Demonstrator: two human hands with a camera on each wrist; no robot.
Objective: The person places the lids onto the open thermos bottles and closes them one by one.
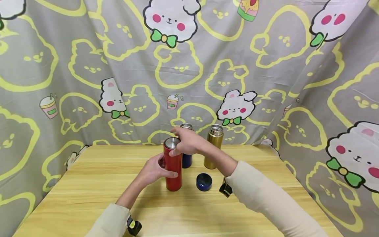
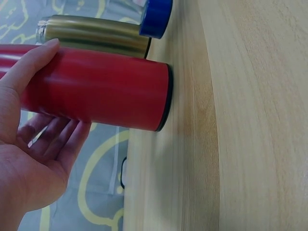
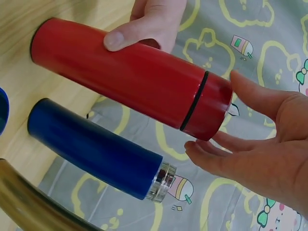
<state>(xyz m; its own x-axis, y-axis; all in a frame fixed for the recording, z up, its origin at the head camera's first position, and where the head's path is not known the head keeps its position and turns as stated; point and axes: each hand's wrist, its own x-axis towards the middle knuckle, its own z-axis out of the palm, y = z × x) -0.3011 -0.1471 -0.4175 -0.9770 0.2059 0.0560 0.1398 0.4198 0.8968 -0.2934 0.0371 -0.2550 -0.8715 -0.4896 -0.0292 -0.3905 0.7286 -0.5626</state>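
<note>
My left hand (image 1: 156,170) grips the red thermos (image 1: 173,174) around its middle, thumb across the front and fingers behind. The red thermos stands upright, capped by a red lid (image 3: 211,108) with a silver top; a black ring shows below the lid. Around that lid, my right hand (image 1: 189,141) is spread from the right side. In the right wrist view, its thumb is at the lid's top edge, with the fingertips by the opposite side. Behind the red thermos stands a blue thermos (image 3: 96,149), lidless, its metal neck bare.
To the right, a gold thermos (image 1: 210,161) stands, also with a bare metal neck. A blue lid (image 1: 204,182) lies on the wooden table (image 1: 165,214) in front of it. A patterned curtain (image 1: 133,65) hangs behind the table and along its sides.
</note>
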